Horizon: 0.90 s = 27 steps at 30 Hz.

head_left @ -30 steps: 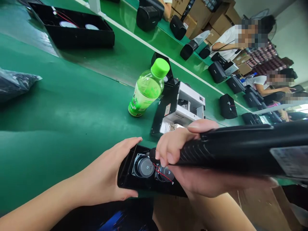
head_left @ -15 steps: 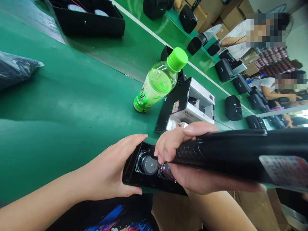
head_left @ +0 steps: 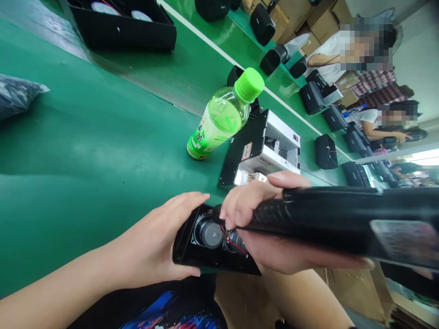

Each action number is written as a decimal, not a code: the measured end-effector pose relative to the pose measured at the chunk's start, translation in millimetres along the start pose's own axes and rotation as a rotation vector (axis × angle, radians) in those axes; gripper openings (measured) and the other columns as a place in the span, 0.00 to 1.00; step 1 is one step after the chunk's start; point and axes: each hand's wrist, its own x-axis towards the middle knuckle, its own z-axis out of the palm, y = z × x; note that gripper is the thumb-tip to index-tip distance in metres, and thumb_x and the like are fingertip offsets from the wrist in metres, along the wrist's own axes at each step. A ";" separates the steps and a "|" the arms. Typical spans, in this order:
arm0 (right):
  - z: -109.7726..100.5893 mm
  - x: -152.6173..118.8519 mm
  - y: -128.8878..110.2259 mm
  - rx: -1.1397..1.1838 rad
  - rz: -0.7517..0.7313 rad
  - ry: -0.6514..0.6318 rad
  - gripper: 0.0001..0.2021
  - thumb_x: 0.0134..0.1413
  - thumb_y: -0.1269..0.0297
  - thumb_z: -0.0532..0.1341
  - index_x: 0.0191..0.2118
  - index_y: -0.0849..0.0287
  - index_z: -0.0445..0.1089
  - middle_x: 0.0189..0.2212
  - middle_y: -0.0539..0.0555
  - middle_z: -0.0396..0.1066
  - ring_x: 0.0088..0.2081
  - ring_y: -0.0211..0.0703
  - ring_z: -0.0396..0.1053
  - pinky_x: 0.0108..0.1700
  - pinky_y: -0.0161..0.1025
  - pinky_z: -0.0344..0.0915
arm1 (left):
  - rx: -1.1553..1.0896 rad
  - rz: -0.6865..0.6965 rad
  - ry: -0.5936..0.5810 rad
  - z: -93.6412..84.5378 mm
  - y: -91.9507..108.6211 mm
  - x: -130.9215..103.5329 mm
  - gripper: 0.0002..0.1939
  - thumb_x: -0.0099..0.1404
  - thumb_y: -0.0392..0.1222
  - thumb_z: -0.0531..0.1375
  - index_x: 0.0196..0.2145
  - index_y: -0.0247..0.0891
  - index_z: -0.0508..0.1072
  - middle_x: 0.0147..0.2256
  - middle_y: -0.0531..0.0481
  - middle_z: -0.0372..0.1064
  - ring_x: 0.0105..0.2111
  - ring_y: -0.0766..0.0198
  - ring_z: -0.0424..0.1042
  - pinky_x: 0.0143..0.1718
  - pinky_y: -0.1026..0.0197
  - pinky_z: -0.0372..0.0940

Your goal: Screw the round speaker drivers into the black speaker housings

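Observation:
Low in the middle of the view lies an open black speaker housing (head_left: 219,264), with two round grey speaker drivers (head_left: 211,234) inside and a thin red wire running by the second one. My left hand (head_left: 147,244) grips the left end of the housing, thumb on the near side and fingers on the far side. My right hand (head_left: 255,208) is wrapped round a black electric screwdriver (head_left: 329,217) with a ribbed grip and a pale label. Its front end points down at the housing beside the drivers; the tip is hidden.
A green tea bottle (head_left: 219,121) stands beyond the housing, next to a black and white machine (head_left: 257,148). Another open housing (head_left: 126,34) lies at the far left, above a plastic bag (head_left: 18,96). Past the white line are several black speakers (head_left: 325,151) and two people (head_left: 325,59).
The whole scene has shifted slightly left in view. Both hands keep their grips, and the screwdriver stays over the housing in nearly the same place.

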 end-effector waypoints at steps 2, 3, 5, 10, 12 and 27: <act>4.1 0.9 -6.5 0.025 -0.081 0.052 0.33 0.77 0.20 0.70 0.63 0.40 0.90 0.29 0.47 0.83 0.25 0.48 0.80 0.30 0.47 0.81 | 0.003 0.000 0.005 0.0 0.3 -0.7 0.76 0.67 0.63 0.89 0.95 0.68 0.47 0.85 0.39 0.73 0.82 0.31 0.79 0.84 0.29 0.79; 5.1 1.6 -8.8 0.025 -0.098 0.066 0.33 0.78 0.20 0.70 0.63 0.42 0.91 0.29 0.47 0.84 0.25 0.48 0.80 0.29 0.48 0.81 | 0.004 -0.001 0.004 0.1 0.4 -0.9 0.76 0.67 0.62 0.89 0.95 0.68 0.47 0.85 0.39 0.73 0.82 0.31 0.79 0.84 0.29 0.78; 5.6 3.2 -10.9 0.018 -0.084 0.070 0.33 0.77 0.20 0.71 0.62 0.42 0.92 0.28 0.47 0.84 0.24 0.48 0.80 0.28 0.48 0.81 | 0.005 0.000 0.003 0.3 0.6 -1.1 0.76 0.67 0.62 0.89 0.95 0.67 0.47 0.85 0.37 0.73 0.83 0.30 0.78 0.84 0.28 0.79; 6.0 5.2 -4.6 0.041 -0.080 0.072 0.33 0.73 0.18 0.73 0.60 0.42 0.91 0.29 0.47 0.86 0.24 0.48 0.81 0.28 0.47 0.83 | 0.003 0.015 0.006 0.1 -0.3 -0.3 0.77 0.67 0.62 0.89 0.95 0.68 0.45 0.86 0.36 0.72 0.83 0.30 0.78 0.84 0.27 0.79; 7.5 5.2 -1.0 0.040 -0.091 0.059 0.34 0.72 0.17 0.72 0.59 0.42 0.91 0.28 0.47 0.85 0.23 0.47 0.80 0.28 0.46 0.82 | -0.005 0.006 0.004 -0.9 -0.7 -0.2 0.77 0.67 0.61 0.90 0.95 0.67 0.46 0.87 0.37 0.71 0.83 0.29 0.77 0.84 0.28 0.78; -0.9 0.3 -15.7 0.127 -0.060 0.043 0.31 0.74 0.23 0.76 0.61 0.44 0.92 0.30 0.49 0.86 0.26 0.48 0.82 0.30 0.47 0.84 | -0.050 0.024 0.009 -4.2 -2.3 -5.3 0.83 0.58 0.74 0.91 0.96 0.66 0.50 0.89 0.33 0.66 0.86 0.23 0.73 0.86 0.23 0.75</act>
